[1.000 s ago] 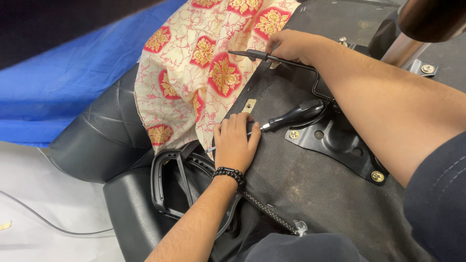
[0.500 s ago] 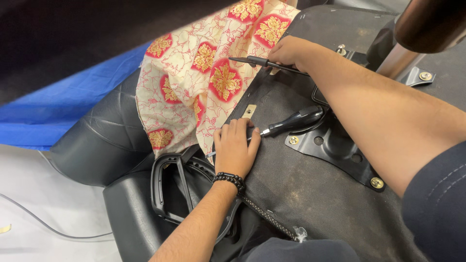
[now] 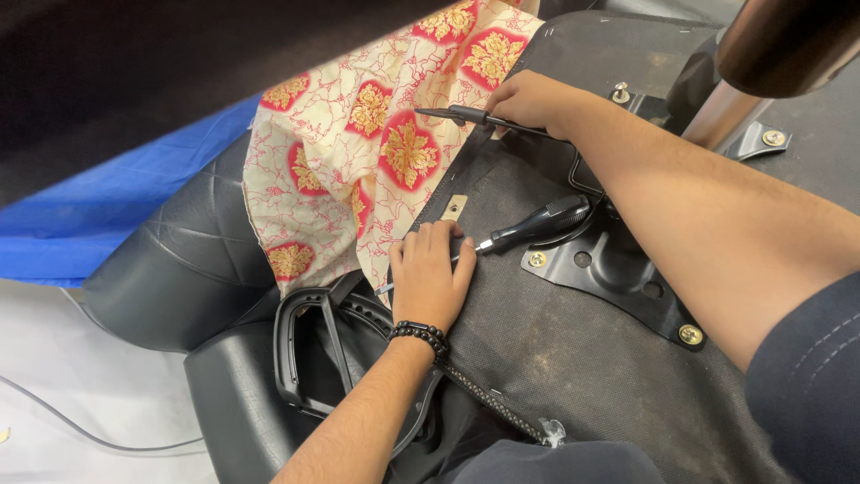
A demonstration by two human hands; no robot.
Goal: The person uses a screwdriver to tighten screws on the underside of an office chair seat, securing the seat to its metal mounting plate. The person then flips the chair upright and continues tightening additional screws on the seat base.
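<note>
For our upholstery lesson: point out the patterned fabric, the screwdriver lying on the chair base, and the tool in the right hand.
patterned fabric [image 3: 358,170], head view, middle.
screwdriver [image 3: 537,224], head view, black handle.
tool [image 3: 466,115], head view, shaft.

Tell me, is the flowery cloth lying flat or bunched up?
Bunched up. The patterned cloth hangs in folds over the black seat edge, while the left hand presses its lower edge down.

Our workroom floor

We see pale white flooring [image 3: 54,394] at lower left, a blue sheet [image 3: 116,206] above it, darkness beyond.
</note>
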